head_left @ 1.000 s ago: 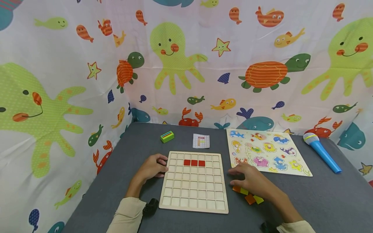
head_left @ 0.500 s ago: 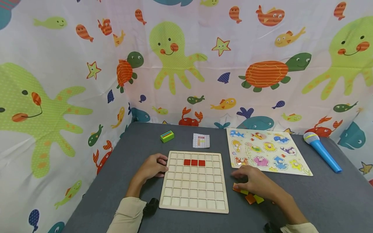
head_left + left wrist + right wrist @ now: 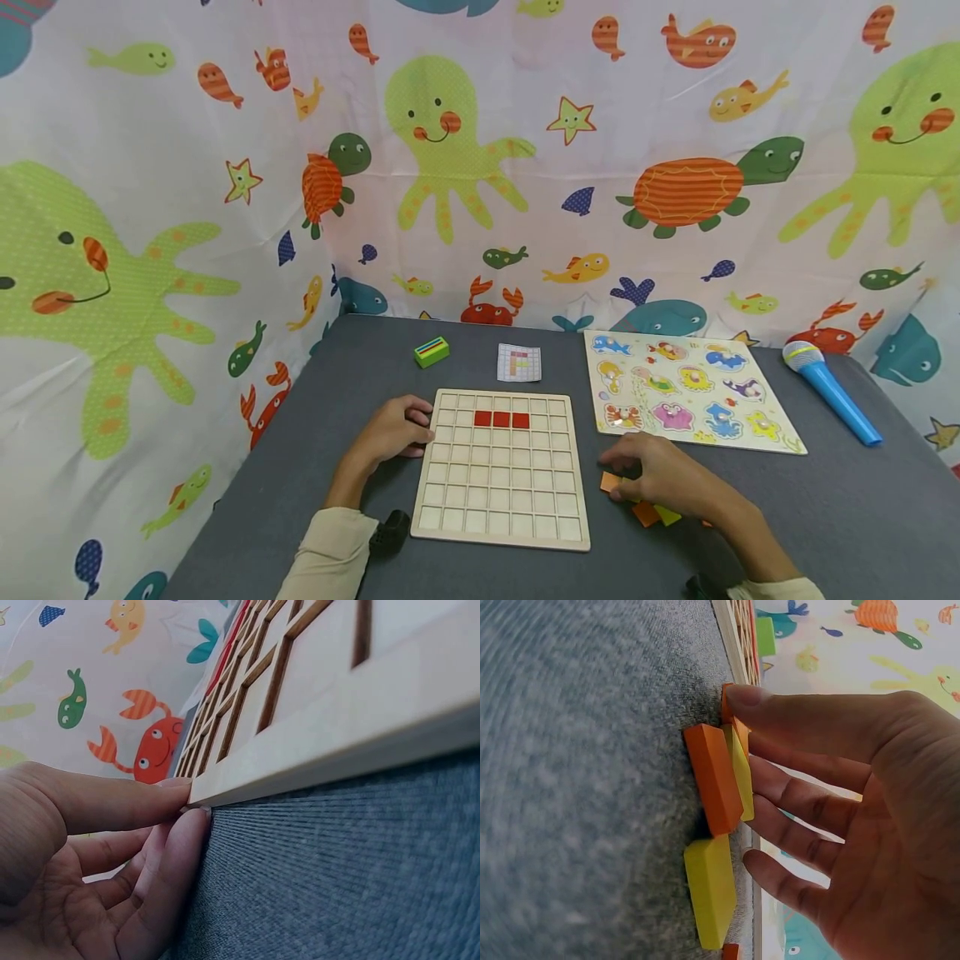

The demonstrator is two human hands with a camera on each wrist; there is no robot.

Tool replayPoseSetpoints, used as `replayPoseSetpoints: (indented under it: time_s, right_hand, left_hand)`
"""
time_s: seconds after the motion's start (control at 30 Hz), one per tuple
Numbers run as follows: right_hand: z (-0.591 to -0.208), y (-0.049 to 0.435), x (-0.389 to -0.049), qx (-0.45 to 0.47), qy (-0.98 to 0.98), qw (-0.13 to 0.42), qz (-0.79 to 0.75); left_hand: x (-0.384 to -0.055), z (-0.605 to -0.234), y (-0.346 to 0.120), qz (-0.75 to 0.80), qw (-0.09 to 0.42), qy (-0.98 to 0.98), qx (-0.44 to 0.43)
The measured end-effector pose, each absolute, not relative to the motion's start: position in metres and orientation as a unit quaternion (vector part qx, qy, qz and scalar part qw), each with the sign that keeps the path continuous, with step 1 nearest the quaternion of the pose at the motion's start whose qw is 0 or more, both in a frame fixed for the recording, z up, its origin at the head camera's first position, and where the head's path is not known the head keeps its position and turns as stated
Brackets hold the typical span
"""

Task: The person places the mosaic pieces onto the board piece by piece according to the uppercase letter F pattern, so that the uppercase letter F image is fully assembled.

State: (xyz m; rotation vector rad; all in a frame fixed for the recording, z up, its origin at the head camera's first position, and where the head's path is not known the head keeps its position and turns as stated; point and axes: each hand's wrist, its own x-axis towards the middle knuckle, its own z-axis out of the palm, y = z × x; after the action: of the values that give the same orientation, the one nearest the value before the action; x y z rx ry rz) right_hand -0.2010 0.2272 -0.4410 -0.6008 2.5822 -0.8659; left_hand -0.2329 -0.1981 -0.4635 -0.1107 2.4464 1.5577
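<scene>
A wooden grid board lies on the grey table with three red tiles in a row near its top. My left hand holds the board's left edge; in the left wrist view its thumb rests on the frame, and a fingertip meets the lower edge. My right hand hovers over a small group of blocks right of the board. In the right wrist view its thumb touches an orange block, the other fingers loosely bent behind. Nearby lie another orange block and yellow blocks, partly hidden from the head view.
A small printed grid card and a green block stack with coloured stripes lie behind the board. Farther right are a sea-animal peg puzzle and a blue toy microphone. A patterned curtain closes off the back.
My right hand has moved slightly right and down toward the blocks, its thumb coming onto an orange one. The left hand and board stay in place.
</scene>
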Motion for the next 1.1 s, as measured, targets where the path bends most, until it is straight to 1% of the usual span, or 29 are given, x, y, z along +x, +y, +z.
replayPoseSetpoints:
  time_s: [0.37,1.1]
  right_hand:
    - [-0.4436,0.2292,-0.2021,-0.212,0.905,0.184,-0.320]
    - [-0.4467,0.2292,-0.2014,-0.211,0.910,0.160,-0.320]
  left_hand:
    - [-0.2327,-0.4635,-0.1968,0.531,0.118,0.838,-0.038]
    - [-0.2329,-0.4626,-0.1982,0.535,0.117,0.836,-0.034]
